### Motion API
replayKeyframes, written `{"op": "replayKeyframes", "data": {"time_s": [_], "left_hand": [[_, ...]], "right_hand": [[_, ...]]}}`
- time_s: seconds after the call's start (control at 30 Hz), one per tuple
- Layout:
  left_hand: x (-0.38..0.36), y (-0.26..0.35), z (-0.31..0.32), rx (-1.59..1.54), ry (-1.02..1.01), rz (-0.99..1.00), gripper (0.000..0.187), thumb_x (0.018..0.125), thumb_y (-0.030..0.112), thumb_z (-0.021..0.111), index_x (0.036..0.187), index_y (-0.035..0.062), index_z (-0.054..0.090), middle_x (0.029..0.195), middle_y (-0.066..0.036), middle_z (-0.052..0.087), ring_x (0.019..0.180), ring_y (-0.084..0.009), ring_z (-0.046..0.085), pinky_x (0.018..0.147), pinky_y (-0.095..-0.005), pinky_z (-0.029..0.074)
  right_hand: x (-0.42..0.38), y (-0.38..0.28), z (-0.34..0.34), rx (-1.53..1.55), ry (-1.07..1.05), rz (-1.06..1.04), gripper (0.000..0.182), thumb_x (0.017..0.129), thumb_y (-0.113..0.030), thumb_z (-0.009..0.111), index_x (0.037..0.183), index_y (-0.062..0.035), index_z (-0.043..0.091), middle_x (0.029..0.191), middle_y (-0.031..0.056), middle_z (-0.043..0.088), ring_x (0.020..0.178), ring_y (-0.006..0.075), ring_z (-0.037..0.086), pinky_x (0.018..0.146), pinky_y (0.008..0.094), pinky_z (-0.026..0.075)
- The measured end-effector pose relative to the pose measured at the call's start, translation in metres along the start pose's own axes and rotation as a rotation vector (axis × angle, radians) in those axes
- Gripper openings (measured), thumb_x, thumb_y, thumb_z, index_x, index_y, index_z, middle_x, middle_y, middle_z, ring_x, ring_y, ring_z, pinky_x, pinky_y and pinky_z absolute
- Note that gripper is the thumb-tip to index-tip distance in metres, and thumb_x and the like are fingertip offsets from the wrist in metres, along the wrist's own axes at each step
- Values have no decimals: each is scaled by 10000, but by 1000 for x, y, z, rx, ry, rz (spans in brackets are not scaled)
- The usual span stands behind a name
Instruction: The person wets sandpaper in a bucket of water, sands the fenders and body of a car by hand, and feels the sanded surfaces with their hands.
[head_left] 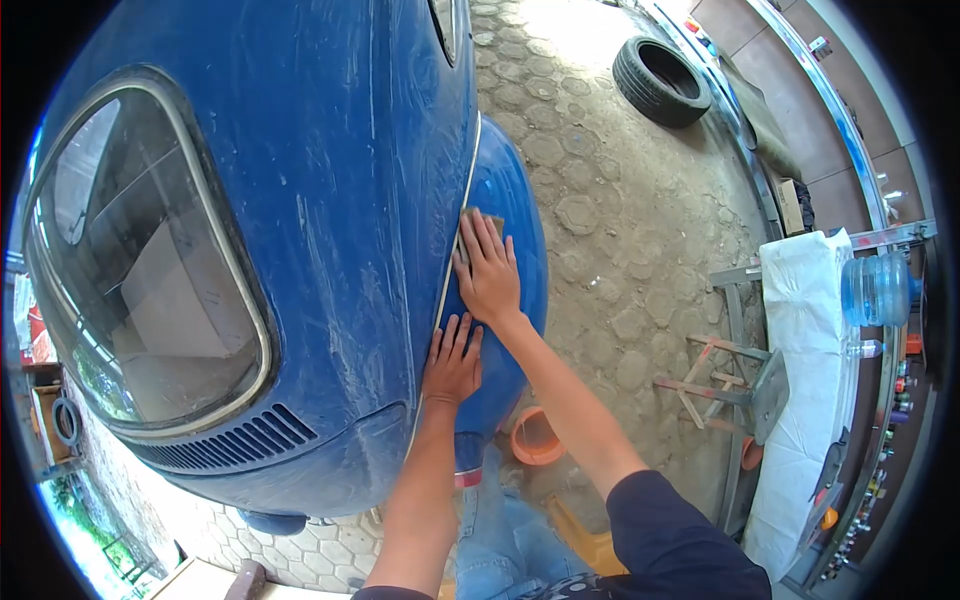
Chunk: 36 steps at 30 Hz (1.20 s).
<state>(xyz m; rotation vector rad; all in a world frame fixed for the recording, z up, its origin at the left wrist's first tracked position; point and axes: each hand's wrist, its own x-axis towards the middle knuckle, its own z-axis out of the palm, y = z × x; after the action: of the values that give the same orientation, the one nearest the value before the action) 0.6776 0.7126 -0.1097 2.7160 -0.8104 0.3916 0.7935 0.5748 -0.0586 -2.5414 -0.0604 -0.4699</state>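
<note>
A blue car body [330, 200] with whitish smears and a rear window fills the left and centre. Along its side a pale trim line separates it from the rounded blue fender [520, 230]. My right hand [488, 275] lies on the fender beside that line, its fingers pressing a small brownish pad [490, 217] against the surface. Lower down, my left hand [453, 365] rests with its fingers spread across the seam between body and fender, holding nothing.
An orange bucket [537, 437] stands on the stone paving below the fender. A tyre [662, 82] lies at the upper right. To the right are a metal stool [765, 395], a white-covered table [805, 400] and a blue water bottle [878, 290].
</note>
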Motion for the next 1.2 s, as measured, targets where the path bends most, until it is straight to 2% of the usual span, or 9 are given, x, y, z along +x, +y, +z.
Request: {"op": "replayKeyframes", "data": {"time_s": [0.1,0.3,0.43,0.53,0.73,0.93,1.0,1.13,1.2], "left_hand": [[-1,-5,2,2,-5,1,503,914,240,521,1410,158,527,1573,-84,415,1463,-271,365,1209,-459,263],[-6,0,3,56,-40,-2,506,925,288,506,1419,179,519,1592,-55,392,1490,-232,317,1240,-439,181],[-4,-3,6,62,-45,7,517,921,295,511,1426,186,511,1601,-45,377,1500,-223,292,1245,-435,155],[-6,1,2,64,-40,1,520,917,295,517,1426,188,511,1605,-40,372,1501,-220,290,1245,-436,153],[-5,-3,6,74,-20,-9,502,920,283,518,1414,188,525,1582,-47,408,1479,-232,334,1234,-439,193],[5,7,-9,30,16,-51,427,907,211,545,1326,146,587,1486,-99,509,1407,-296,435,1158,-490,337],[14,16,-16,4,14,-108,401,884,191,570,1278,131,607,1451,-116,530,1383,-316,452,1139,-514,355],[103,19,-29,78,-56,-178,352,844,191,607,1180,92,639,1388,-141,560,1337,-349,490,1126,-495,384],[174,6,-19,59,-62,-168,383,857,185,596,1222,73,619,1413,-162,537,1347,-357,480,1136,-482,382]], "right_hand": [[14,7,-13,-36,-67,23,612,1020,-402,481,1554,-131,357,1629,109,315,1502,317,290,1198,575,222],[134,31,17,6,-104,579,605,1049,-458,377,1565,-145,339,1637,109,296,1517,325,248,1211,580,163],[76,31,5,9,-96,262,557,1060,-383,364,1568,-158,338,1642,123,279,1520,331,241,1201,593,189],[24,30,-13,4,-136,231,554,1059,-369,362,1572,-163,329,1644,123,275,1520,334,240,1198,593,197],[124,67,9,110,-160,647,588,1050,-394,379,1588,-172,292,1642,121,281,1526,329,227,1201,594,190],[60,54,-33,21,-194,96,574,1027,-373,438,1557,-163,364,1636,119,294,1499,336,289,1189,596,235],[58,76,-38,67,-202,99,568,1019,-349,455,1545,-148,385,1616,137,327,1473,360,330,1172,593,272],[122,123,-9,269,-237,386,553,1034,-306,436,1553,-131,361,1589,191,354,1443,423,358,1167,583,287],[134,125,11,282,-140,351,536,1022,-233,447,1532,-83,376,1558,229,382,1411,457,388,1150,555,330]]}}
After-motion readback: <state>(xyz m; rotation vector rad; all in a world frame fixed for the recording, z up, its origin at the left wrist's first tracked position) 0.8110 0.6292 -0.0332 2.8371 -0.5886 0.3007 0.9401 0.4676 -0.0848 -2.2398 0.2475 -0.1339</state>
